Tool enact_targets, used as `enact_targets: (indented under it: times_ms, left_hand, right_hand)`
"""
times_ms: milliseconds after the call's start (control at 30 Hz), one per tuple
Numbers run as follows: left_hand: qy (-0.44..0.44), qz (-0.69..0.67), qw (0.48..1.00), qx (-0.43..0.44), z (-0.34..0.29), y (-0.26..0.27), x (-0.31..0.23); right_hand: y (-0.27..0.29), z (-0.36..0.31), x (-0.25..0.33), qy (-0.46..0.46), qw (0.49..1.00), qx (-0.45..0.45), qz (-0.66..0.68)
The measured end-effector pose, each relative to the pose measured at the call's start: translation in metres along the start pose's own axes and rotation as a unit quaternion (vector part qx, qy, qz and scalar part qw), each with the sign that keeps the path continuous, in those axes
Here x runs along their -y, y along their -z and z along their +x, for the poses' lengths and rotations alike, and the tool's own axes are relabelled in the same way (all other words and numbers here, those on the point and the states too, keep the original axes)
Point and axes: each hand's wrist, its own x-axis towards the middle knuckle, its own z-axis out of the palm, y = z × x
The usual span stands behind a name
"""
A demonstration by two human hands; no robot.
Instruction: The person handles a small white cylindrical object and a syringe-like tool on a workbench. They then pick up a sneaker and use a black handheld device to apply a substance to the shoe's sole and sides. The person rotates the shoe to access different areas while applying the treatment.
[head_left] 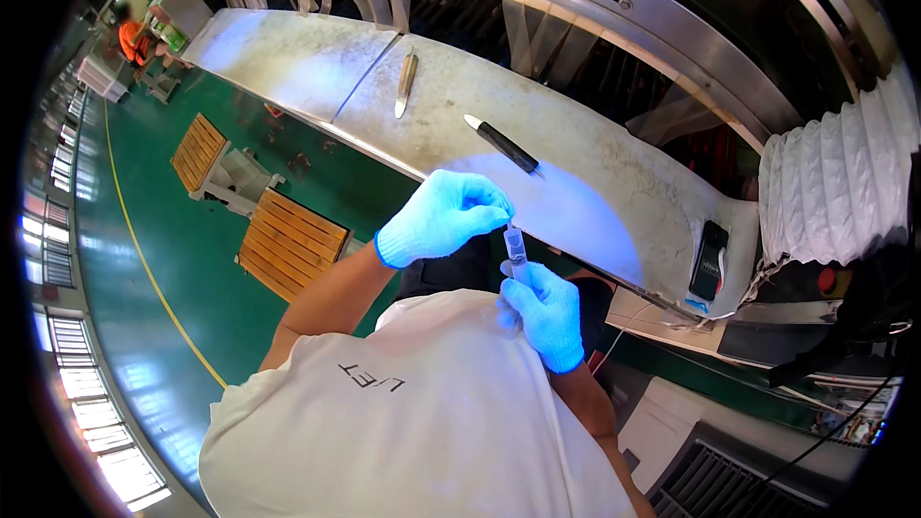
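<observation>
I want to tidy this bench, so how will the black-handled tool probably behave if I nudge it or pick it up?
The black-handled tool looks slim, so it is probably fairly light. Being long and narrow, it may roll or swivel on the bench top if nudged. Its straight shape suggests it would stay stiff when lifted.

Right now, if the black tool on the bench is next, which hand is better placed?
Probably the left hand: it's nearer the black tool and appears only to pinch the tip of the syringe, while the right hand wraps its body.
</observation>
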Motion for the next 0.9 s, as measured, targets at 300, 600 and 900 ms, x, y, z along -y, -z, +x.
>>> enact_targets:
  times_ms: [300,600,900]
  left_hand:
    - [-0.066,0.014,0.997,0.031,-0.007,-0.003,0.002]
    - [-0.042,-0.034,0.995,-0.080,0.004,-0.006,0.033]
    - [0.083,-0.155,0.976,-0.132,0.005,0.000,0.053]
  right_hand:
    - [0.014,-0.002,-0.003,-0.049,0.988,0.109,0.095]
    - [0.034,0.010,-0.030,-0.015,0.935,0.264,0.237]
    - [0.022,0.009,-0.024,0.057,0.997,-0.032,-0.029]
